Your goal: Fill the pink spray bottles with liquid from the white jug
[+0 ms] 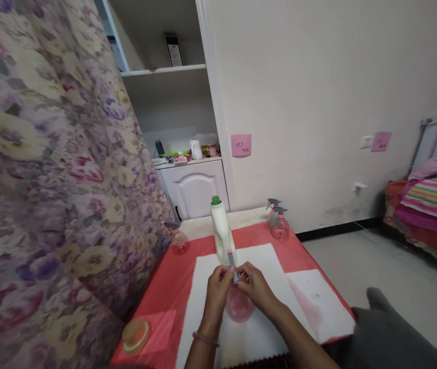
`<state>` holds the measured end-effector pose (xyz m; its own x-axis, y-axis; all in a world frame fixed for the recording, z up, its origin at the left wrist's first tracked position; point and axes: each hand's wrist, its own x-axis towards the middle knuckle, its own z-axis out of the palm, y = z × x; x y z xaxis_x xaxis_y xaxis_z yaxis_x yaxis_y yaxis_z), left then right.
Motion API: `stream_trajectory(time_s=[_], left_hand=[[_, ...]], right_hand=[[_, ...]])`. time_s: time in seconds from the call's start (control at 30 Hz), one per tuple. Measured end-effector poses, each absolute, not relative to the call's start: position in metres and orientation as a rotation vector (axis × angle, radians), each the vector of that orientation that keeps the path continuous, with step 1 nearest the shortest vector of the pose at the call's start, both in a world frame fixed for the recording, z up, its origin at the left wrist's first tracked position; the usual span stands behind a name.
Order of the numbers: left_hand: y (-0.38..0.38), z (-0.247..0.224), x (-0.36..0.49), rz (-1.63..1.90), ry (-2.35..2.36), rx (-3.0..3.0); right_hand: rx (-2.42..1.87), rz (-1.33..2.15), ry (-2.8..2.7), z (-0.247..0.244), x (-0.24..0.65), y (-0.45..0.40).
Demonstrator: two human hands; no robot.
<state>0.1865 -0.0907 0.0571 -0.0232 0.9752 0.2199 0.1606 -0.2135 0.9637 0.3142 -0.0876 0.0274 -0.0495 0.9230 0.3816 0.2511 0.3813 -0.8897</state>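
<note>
The view is taken from the wearer's head, faced forward and down. The worktop (157, 297) is seen from its near side, with the hands (218, 287) close and the wall (318, 102) farther off.

You are facing a pink wall note (241, 145) showing handwriting, its top line resembling "193". The farther note (380, 142) is bearing illegible marks.

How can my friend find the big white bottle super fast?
Find the table with the red cover, then the big white sheet on it. Toward the sheet's far edge, just beyond the left hand, is a tall white bottle. Its green cap sets it apart from the gray-topped spray bottles.
</note>
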Motion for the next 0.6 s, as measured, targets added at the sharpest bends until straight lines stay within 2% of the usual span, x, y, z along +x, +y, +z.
stream_trajectory(time_s=[0.2, 0.43, 0.6], left_hand=[[-0.088, 0.055, 0.188, 1.328, 1.291, 1.493], [-0.087, 0.055, 0.185, 1.302, 1.301, 1.514], [-0.086, 0.056, 0.186, 1.294, 1.296, 1.516]], right_hand=[[-1.161, 0.705, -1.441, 0.019, 0.305, -0.095], [-1.016, 0.846, -1.543, 0.02, 0.319, -0.095], [-1.021, 0.811, -1.516, 0.017, 0.315, -0.088]])
